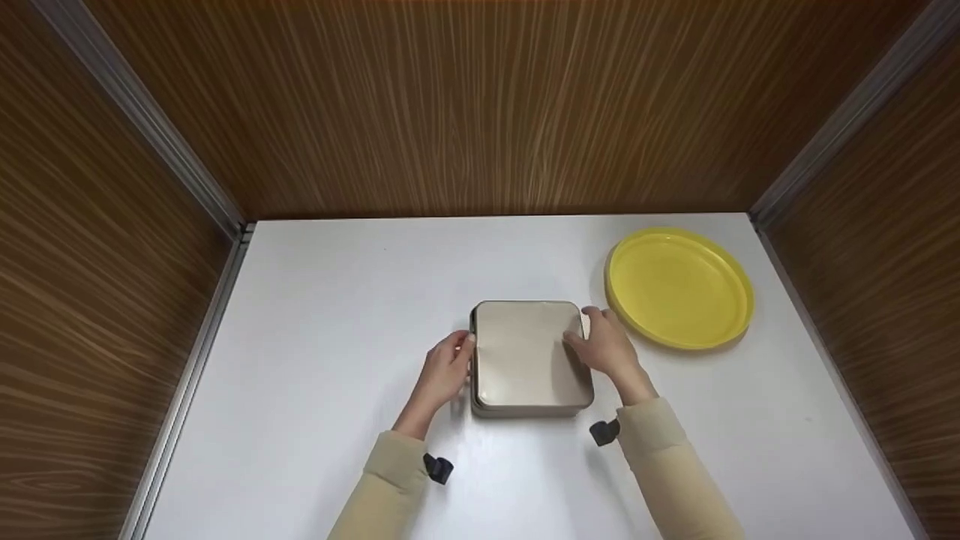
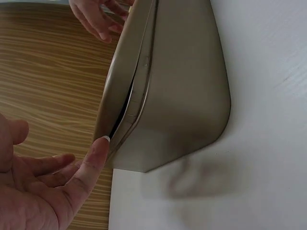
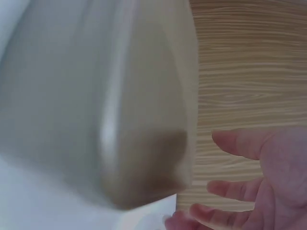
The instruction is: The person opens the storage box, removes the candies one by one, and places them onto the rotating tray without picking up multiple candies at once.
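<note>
Beige sleeves (image 1: 379,484) up front, our left hand (image 1: 442,373) just touches the ajar lid (image 1: 521,352) of a box (image 1: 525,412), not gripping. Our right hand's (image 1: 610,349) loose too. Box sits left of our yellow plate (image 1: 679,289).

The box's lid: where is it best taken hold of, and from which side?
I'd grip the lid by its left edge, coming from the person's left. There the left wrist view shows a dark gap between lid and box, so fingers could probably hook under the rim; the flat top shows no handle.
</note>
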`<state>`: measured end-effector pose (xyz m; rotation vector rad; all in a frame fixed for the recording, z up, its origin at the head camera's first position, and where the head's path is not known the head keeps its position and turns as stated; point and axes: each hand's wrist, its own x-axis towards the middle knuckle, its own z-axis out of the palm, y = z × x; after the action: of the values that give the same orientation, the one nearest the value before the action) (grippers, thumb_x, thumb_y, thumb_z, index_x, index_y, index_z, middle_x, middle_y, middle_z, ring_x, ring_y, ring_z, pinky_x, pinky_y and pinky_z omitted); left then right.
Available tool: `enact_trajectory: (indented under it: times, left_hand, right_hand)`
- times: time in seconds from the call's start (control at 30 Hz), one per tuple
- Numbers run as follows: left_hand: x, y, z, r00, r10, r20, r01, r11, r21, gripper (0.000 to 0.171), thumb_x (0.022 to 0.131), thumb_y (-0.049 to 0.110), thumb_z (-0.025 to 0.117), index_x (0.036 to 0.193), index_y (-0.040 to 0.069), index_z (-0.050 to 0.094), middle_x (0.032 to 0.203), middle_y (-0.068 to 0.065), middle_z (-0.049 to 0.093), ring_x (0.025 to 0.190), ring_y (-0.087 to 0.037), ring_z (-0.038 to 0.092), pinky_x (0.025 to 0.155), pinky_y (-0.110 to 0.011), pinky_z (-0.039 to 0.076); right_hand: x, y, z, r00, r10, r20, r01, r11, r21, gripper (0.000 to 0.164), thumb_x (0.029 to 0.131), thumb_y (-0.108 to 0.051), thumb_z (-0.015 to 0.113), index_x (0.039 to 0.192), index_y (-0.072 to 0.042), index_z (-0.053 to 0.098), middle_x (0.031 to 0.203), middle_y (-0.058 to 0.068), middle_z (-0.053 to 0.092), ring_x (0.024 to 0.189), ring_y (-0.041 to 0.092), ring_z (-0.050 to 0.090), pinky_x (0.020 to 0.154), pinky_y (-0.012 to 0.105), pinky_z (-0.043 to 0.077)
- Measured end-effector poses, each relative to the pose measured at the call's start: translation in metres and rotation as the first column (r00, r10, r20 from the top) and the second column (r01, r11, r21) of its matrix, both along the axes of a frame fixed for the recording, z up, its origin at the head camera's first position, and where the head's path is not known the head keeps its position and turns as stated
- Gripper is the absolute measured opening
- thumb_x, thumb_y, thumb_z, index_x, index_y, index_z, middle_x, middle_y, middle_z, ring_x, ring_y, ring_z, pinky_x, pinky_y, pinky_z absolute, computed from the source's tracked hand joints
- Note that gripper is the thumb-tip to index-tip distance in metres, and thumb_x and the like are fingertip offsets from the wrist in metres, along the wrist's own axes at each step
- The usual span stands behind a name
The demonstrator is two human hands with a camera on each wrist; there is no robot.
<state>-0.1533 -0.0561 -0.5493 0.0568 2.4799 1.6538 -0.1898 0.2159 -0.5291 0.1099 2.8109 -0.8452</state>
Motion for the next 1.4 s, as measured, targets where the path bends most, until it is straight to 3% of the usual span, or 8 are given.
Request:
enact_trajectory:
  times: [0.17,0.3,0.43,0.67,1.07,1.2,1.4]
  left_hand:
    - [-0.001,0.001,0.0,1.0,-0.016,0.024,0.016,0.999,-0.036,0.049,0.107,0.032,0.04,0.138,-0.005,0.049,0.125,-0.018,0.059,0.111,-0.03,0.059,0.091,-0.042,0.05]
    - [0.0,0.002,0.002,0.999,-0.012,0.048,0.014,0.999,-0.041,0.052,0.106,0.034,0.04,0.141,-0.005,0.046,0.13,-0.02,0.057,0.118,-0.031,0.056,0.097,-0.044,0.047]
    - [0.001,0.005,0.003,0.998,-0.008,0.067,0.012,0.998,-0.06,0.053,0.106,0.034,0.04,0.143,-0.004,0.044,0.131,-0.018,0.056,0.115,-0.029,0.056,0.094,-0.043,0.048]
    - [0.002,0.009,0.005,0.998,-0.013,0.066,0.018,0.997,-0.079,0.053,0.106,0.034,0.041,0.144,-0.002,0.044,0.126,-0.012,0.059,0.106,-0.022,0.057,0.088,-0.039,0.05]
    - [0.006,0.011,0.006,0.999,-0.03,0.03,0.032,0.996,-0.079,0.053,0.106,0.032,0.043,0.145,-0.004,0.041,0.121,-0.012,0.058,0.104,-0.022,0.056,0.087,-0.041,0.048]
    - [0.007,0.013,0.006,0.999,-0.026,0.023,0.027,0.998,-0.059,0.053,0.105,0.031,0.044,0.145,-0.004,0.041,0.119,-0.013,0.058,0.102,-0.024,0.055,0.087,-0.042,0.048]
    - [0.008,0.013,0.006,0.997,0.001,0.08,-0.004,0.999,0.036,0.054,0.105,0.033,0.045,0.145,-0.004,0.042,0.127,-0.015,0.057,0.112,-0.027,0.056,0.093,-0.042,0.048]
  right_hand:
    - [0.007,0.009,-0.008,0.998,-0.006,0.067,0.011,0.998,-0.06,0.064,0.096,-0.028,0.061,0.143,0.009,0.038,0.134,0.035,0.046,0.119,0.046,0.051,0.095,0.055,0.046]
    - [0.012,0.012,-0.011,0.995,0.007,0.1,0.004,0.995,-0.105,0.062,0.097,-0.026,0.06,0.142,0.01,0.038,0.121,0.033,0.056,0.089,0.035,0.068,0.073,0.042,0.057]
    - [0.015,0.011,-0.015,0.994,0.012,0.112,0.003,0.991,-0.136,0.057,0.097,-0.022,0.06,0.14,0.011,0.041,0.104,0.024,0.064,0.069,0.022,0.067,0.058,0.033,0.057]
    - [0.018,0.01,-0.019,0.995,0.002,0.105,0.016,0.985,-0.172,0.051,0.098,-0.018,0.058,0.137,0.011,0.045,0.099,0.022,0.066,0.072,0.022,0.067,0.057,0.031,0.057]
    - [0.022,0.007,-0.016,0.994,-0.031,0.102,0.047,0.987,-0.156,0.048,0.098,-0.016,0.058,0.133,0.014,0.048,0.099,0.024,0.067,0.074,0.023,0.069,0.057,0.031,0.057]
    - [0.022,0.006,-0.014,0.995,-0.029,0.091,0.041,0.99,-0.133,0.046,0.097,-0.015,0.059,0.13,0.015,0.05,0.096,0.023,0.067,0.072,0.022,0.069,0.056,0.032,0.057]
    - [0.023,0.006,-0.013,0.997,-0.027,0.074,0.034,0.995,-0.093,0.045,0.097,-0.016,0.06,0.129,0.014,0.053,0.093,0.02,0.068,0.07,0.021,0.067,0.056,0.031,0.056]
